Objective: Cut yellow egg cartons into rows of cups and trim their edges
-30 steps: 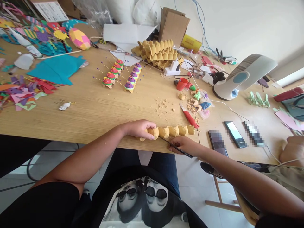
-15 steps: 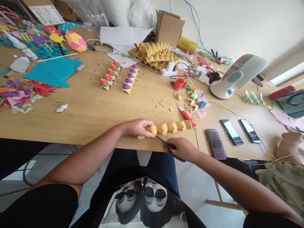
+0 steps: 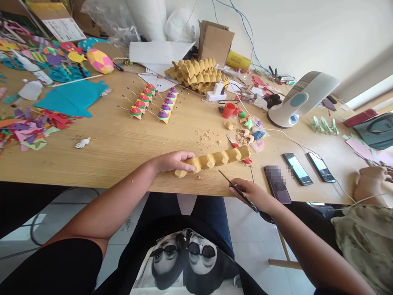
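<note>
My left hand (image 3: 175, 161) grips the left end of a tan egg-carton strip (image 3: 223, 157), thumb and fingers closed on it near the table's front edge. The strip has several cups in a row and slants up to the right. Dark scissors (image 3: 239, 191) are held in my right hand (image 3: 253, 194), below and right of the strip; their tip points up and left and does not touch it. A small tan scrap (image 3: 199, 178) lies just below the strip. Behind the strip's right end, a red-handled tool (image 3: 247, 161) is partly hidden.
Two rows of painted cups (image 3: 141, 102) with pins stand further back, before stacked egg trays (image 3: 199, 73). A white fan (image 3: 302, 98) is at right, phones (image 3: 297, 169) in front of it. Another person's hand (image 3: 370, 182) rests at the right edge.
My right hand has moved right with the scissors, away from the strip. The strip has tilted, its right end higher and farther over the red-handled tool. A scrap now shows below it.
</note>
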Available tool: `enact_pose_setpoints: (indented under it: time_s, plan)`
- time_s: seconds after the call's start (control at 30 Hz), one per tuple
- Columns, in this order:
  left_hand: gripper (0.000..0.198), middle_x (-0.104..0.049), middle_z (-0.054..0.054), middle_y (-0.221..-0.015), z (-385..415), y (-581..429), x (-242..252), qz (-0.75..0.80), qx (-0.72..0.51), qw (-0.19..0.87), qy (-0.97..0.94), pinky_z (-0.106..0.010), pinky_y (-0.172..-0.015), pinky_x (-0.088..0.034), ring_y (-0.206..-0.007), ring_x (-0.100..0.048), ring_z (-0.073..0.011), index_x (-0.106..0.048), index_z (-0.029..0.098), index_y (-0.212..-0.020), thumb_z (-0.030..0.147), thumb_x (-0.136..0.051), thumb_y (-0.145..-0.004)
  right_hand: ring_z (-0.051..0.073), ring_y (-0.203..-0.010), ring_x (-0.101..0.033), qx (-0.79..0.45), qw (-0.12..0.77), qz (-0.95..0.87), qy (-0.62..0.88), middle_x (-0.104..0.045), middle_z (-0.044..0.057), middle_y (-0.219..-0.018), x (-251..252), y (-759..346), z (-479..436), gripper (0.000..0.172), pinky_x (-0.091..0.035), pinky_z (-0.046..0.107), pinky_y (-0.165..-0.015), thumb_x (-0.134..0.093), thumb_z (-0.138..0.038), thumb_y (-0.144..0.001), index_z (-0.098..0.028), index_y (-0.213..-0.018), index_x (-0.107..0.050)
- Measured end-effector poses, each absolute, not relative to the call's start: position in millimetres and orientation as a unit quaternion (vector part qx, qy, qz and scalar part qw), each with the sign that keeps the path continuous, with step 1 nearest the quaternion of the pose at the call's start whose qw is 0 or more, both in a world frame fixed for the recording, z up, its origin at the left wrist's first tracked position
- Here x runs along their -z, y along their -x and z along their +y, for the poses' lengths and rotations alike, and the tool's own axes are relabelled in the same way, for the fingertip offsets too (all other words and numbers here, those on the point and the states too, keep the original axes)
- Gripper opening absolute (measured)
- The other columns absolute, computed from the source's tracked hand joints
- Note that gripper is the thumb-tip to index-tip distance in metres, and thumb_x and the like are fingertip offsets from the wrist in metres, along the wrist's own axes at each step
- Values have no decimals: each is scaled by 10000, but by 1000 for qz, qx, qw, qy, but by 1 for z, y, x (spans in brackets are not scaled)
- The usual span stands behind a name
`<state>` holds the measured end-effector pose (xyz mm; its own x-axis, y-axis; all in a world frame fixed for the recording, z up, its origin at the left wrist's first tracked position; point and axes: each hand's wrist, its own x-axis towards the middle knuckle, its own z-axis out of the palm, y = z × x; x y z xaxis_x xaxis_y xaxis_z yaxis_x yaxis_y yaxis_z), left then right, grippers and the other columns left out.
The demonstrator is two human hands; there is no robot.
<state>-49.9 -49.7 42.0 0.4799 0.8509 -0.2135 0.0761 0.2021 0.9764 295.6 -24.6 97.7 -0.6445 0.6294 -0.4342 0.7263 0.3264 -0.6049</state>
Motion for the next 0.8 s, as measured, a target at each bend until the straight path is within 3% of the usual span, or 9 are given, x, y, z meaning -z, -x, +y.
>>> enact_pose_setpoints:
  time_s: [0.2,0.37,0.57,0.8]
  plan:
    - [320,-657,-24,-874,-54,47,-45,449,-289,609,-586,-241,-646,-429,-748,-585,-140,-673,179,-936,432,-811,-796,146,-578,-494,495,25,744,-448,-500,-38,-593,-100,-282,-35,454,-406,301,-586,-446,-640,-1003,-238,-795,-482]
    - [344,-644,-11,-908,-54,44,-41,466,-352,582,-566,-246,-711,-447,-796,-593,-134,-665,183,-1003,473,-767,-850,139,-564,-505,518,-56,725,-451,-507,-47,-599,-92,-259,-43,450,-428,297,-590,-444,-661,-1003,-237,-869,-517]
    - [369,-569,24,-784,-63,36,-46,509,-457,518,-513,-232,-584,-389,-644,-500,-103,-630,183,-986,488,-771,-836,145,-588,-489,513,-148,711,-457,-497,-44,-631,-75,-233,-42,472,-414,292,-583,-502,-713,-957,-243,-956,-536]
    - [384,-528,32,-783,-109,-5,-39,532,-534,484,-444,-234,-589,-405,-647,-488,-110,-563,215,-985,554,-711,-881,139,-583,-451,526,-190,693,-454,-473,-54,-629,-63,-219,-46,495,-375,269,-561,-468,-741,-952,-248,-936,-517]
